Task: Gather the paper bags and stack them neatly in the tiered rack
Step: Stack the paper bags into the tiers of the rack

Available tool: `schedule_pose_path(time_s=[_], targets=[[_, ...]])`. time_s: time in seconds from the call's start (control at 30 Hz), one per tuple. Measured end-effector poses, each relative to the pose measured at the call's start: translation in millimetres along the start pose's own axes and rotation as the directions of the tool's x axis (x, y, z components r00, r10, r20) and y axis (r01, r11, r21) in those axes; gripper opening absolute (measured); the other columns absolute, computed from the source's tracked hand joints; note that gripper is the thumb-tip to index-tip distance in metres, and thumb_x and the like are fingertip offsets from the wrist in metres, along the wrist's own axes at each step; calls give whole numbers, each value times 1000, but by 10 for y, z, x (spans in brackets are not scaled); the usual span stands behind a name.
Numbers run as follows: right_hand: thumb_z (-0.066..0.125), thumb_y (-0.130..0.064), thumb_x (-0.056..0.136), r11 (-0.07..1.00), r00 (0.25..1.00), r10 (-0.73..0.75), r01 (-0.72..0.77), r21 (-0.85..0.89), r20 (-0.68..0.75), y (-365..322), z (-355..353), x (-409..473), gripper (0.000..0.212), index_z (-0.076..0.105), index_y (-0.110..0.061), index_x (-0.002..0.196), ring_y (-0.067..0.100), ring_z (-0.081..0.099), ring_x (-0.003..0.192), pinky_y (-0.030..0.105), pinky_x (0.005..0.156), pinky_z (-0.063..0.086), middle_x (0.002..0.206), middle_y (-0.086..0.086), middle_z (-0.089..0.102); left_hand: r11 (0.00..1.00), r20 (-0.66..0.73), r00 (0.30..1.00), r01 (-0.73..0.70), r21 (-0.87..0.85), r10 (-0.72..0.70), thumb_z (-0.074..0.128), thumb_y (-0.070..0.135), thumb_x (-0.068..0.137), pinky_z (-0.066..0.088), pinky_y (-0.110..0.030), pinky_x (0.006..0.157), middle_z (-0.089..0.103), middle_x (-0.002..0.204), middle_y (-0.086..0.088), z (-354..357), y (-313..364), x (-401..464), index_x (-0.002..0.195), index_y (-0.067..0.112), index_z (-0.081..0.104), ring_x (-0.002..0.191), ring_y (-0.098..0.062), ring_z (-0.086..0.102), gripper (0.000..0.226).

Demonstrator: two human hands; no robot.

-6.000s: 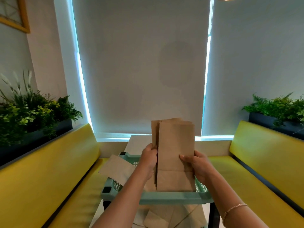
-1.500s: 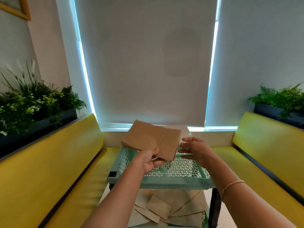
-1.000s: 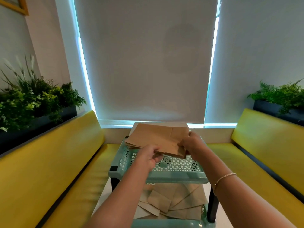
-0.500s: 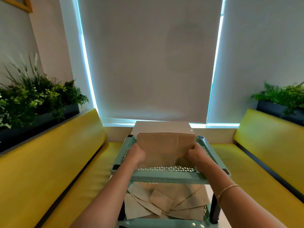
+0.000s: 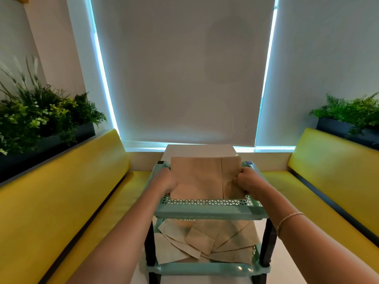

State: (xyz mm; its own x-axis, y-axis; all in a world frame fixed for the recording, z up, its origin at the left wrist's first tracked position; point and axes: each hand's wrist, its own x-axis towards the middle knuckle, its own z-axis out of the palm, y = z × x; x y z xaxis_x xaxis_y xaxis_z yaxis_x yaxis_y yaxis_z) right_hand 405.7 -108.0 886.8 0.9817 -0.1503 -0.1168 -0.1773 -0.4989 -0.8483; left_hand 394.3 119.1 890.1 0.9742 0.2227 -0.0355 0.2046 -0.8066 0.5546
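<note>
The left hand (image 5: pixel 165 182) and the right hand (image 5: pixel 246 181) are closed on the 2 side edges of the paper bags (image 5: pixel 202 178), light and floppy, lying in the top tier (image 5: pixel 209 211) of the rack.

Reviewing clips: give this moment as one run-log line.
stack of paper bags in top tier | left hand, right hand gripping its sides | loose bags lower tier

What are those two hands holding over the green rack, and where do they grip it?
A flat stack of brown paper bags, held by its side edges: left hand on the left, right hand on the right, in the mint-green plastic rack's top tier.
</note>
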Motion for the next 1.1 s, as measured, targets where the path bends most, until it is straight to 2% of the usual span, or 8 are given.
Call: schedule_pose_path(time_s=[0.23,0.4,0.57,0.7,0.8,0.87,1.0,1.1], targets=[[52,-10,88,925,997,-52,30,-379,-49,1,76,9,25,61,2,108,23,53,83,32,81,49,91,11,56,933,-11,1000,7,360,-3,66,33,85,44,-26,87,60,121,-10,-51,64,-68,119,1,55,112,-22,56,48],[58,-13,84,856,998,-42,14,-516,-43,46,186,-25,15,62,-6,96,18,55,72,28,66,49,85,6,58,918,47,998,25,396,-47,73,25,81,47,-27,82,62,115,-12,104,42,-39,114,1,59,105,-24,60,43],[60,-12,82,809,986,-139,57,-586,-96,17,182,-150,10,59,-8,91,21,58,78,33,74,53,79,4,57,920,-22,999,-37,390,50,67,13,84,50,-34,76,62,99,-9,110,42,-104,96,8,61,92,-24,61,15],[59,-11,86,840,904,-386,261,-477,-185,-98,124,-406,31,60,-12,116,18,57,87,25,74,44,106,6,64,957,-181,947,-240,161,267,65,23,86,47,-30,79,60,99,-4,46,88,-292,100,18,62,88,-20,56,15],[62,-17,87,828,847,-514,449,-337,-135,-94,66,-793,21,65,-18,108,9,56,78,20,72,42,95,-2,66,903,-229,906,-397,-166,356,68,30,84,43,-18,68,62,88,7,-29,176,-666,100,19,65,79,-7,57,20],[65,-20,85,790,823,-567,554,-264,32,74,55,-1063,13,67,-22,98,10,59,71,21,68,48,83,-5,66,842,-169,899,-438,-314,404,69,30,83,44,-15,60,61,79,13,-20,154,-929,91,25,64,72,-3,58,11],[67,-22,84,805,845,-336,487,-339,415,671,281,-1225,14,67,-21,98,9,55,69,23,74,49,75,-6,60,801,21,910,-352,-484,413,71,26,81,45,-13,53,64,76,9,218,-106,-1251,80,28,63,67,-3,60,7],[63,-26,87,766,913,-130,340,-546,386,1159,583,-974,32,58,-17,118,13,56,99,25,89,45,109,0,59,853,175,925,-221,-474,337,70,25,82,49,-18,57,65,81,5,559,-344,-1294,81,27,65,69,-5,59,6]])
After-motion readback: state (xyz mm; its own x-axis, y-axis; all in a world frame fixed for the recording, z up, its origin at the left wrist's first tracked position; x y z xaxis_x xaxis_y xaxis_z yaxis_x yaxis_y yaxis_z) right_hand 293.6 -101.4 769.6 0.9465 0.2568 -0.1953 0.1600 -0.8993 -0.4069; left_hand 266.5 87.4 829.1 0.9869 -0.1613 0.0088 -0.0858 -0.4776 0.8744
